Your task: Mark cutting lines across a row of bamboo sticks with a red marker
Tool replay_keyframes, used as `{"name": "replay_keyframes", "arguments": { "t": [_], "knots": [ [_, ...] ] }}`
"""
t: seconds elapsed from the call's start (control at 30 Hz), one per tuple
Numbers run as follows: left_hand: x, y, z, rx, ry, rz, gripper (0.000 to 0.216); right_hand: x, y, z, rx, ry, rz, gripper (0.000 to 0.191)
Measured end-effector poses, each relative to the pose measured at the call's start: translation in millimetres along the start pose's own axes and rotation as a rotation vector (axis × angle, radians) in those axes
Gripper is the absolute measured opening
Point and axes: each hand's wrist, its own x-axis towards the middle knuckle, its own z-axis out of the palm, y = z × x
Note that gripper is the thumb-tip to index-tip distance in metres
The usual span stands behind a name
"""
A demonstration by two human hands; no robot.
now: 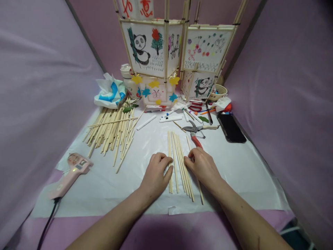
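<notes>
A row of thin wooden sticks lies lengthwise on the white sheet between my two hands. My left hand rests at the row's left side, its thumb and index finger apart and touching the leftmost sticks. On the other side, my right hand has bent fingers and the thumb against the row's right edge. One separate stick passes beneath that hand, slanting toward me. Just beyond the right fingers are pruning shears with a red handle, their jaws spread.
A large stick pile lies left, by a tissue pack. A pink glue gun trails a black cord. White markers and a phone lie farther back. Lantern-like stick frames with panda drawings stand behind.
</notes>
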Motion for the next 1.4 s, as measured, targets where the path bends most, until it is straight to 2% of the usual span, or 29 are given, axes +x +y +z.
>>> {"name": "replay_keyframes", "arguments": {
  "t": [0.1,0.17,0.27,0.37,0.8,1.03,1.13,1.27,1.4],
  "knots": [
    [0,0,0,0.002,0.013,-0.003,0.017,-2,-1,0,0.017,0.076,-0.087,0.007],
    [0,-1,1,0.008,0.025,0.003,0.02,-3,-3,0,0.058,0.117,-0.248,0.014],
    [-1,-2,2,0.02,0.035,0.006,0.024,-4,-7,3,0.087,0.083,-0.509,0.024],
    [-1,-2,3,0.029,0.046,0.001,0.025,-5,-9,8,0.075,0.036,-0.613,0.029],
    [-2,-7,5,0.124,0.124,0.013,0.014,-4,-6,14,0.104,0.042,-0.561,0.025],
    [2,-2,0,0.362,0.062,-0.016,0.004,-5,-7,12,0.105,0.036,-0.559,0.025],
    [3,-2,-2,0.422,0.037,-0.038,0.007,-5,-7,13,0.099,0.035,-0.557,0.025],
    [4,-2,-6,0.358,0.056,-0.093,0.012,-5,-4,15,0.102,0.063,-0.589,0.024],
    [5,-1,-15,0.115,0.112,-0.22,0.013,-4,1,20,0.089,0.125,-0.634,0.023]
  ]
}}
